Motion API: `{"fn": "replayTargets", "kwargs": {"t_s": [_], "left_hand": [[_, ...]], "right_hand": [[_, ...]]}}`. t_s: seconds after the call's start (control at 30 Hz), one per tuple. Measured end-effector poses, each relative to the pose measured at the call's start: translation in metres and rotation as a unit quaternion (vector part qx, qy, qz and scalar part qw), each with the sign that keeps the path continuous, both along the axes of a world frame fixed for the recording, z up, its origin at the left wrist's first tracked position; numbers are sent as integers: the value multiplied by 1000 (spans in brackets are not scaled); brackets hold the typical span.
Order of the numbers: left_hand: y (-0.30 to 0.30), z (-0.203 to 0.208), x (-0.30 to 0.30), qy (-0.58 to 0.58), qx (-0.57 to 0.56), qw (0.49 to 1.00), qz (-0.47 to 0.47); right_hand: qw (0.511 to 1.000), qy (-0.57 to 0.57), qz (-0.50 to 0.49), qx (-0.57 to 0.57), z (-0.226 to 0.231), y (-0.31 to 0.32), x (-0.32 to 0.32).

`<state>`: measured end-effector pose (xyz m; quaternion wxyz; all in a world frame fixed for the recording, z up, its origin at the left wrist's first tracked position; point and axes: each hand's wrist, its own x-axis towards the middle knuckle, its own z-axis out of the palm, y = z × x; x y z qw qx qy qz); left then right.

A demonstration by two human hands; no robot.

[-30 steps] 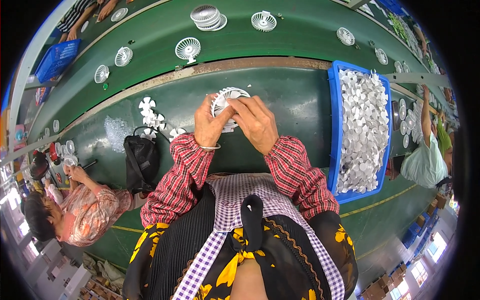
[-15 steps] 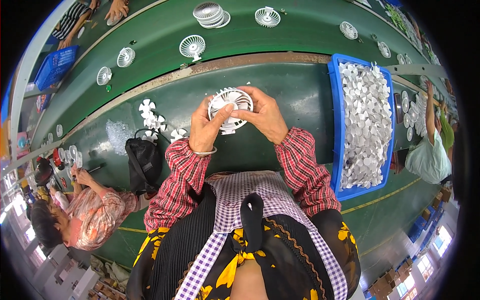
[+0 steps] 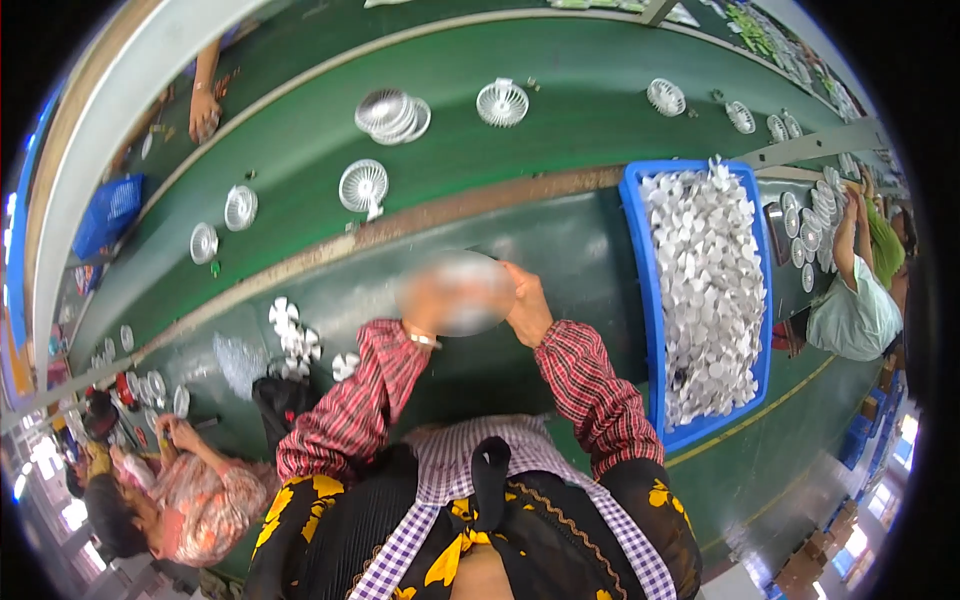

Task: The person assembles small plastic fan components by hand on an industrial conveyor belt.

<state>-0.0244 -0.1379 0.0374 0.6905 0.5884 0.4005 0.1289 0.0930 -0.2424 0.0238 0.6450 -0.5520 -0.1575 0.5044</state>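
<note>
Between my two hands, above the green worktop (image 3: 590,240), is a round white fan housing (image 3: 468,312), badly blurred. My left hand (image 3: 424,303) overlaps its left side; its fingers are smeared, but the hand stays closed about the part. My right hand (image 3: 528,306) grips the right edge, fingers bent round the rim. Whether the blades seen in it earlier are still there cannot be made out. Loose white fan blades (image 3: 292,332) lie to the left of my left forearm, with a single blade (image 3: 345,366) close to the sleeve.
A blue tray (image 3: 645,300) heaped with white blades stands at my right. Beyond a raised ledge, a green belt (image 3: 290,150) carries several white fan housings (image 3: 363,187). At left lie a clear plastic bag (image 3: 240,365) and black bag (image 3: 280,405). Co-workers sit on both sides.
My view has shifted, so the belt and its housings appear lower. The fan housing and my left fingers have become blurred. My right hand has moved from the housing's face toward its right edge.
</note>
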Motion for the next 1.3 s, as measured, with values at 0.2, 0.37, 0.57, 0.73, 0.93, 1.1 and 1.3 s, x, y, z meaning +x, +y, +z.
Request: {"fn": "replayTargets", "kwargs": {"t_s": [0.2, 0.37, 0.57, 0.73, 0.93, 1.1, 1.3], "left_hand": [[137, -29, 190, 10, 82, 996, 36], [173, -106, 278, 252, 390, 883, 61], [187, -105, 259, 163, 264, 939, -147], [133, 6, 183, -79, -87, 990, -78], [116, 75, -67, -164, -171, 963, 131], [58, 59, -180, -127, -148, 948, 252], [20, 44, -225, -170, -172, 903, 354]], "right_hand": [[954, 48, -282, 96, -16, 70, 166], [947, 22, -314, -72, -41, 90, 237], [992, 58, -75, -80, -75, 30, 105], [986, -135, 81, -47, -84, -14, 17], [871, -389, 299, 39, -42, 11, -100], [731, -541, 396, 126, -44, 16, -136], [627, -656, 420, 21, -53, 26, -167]]}}
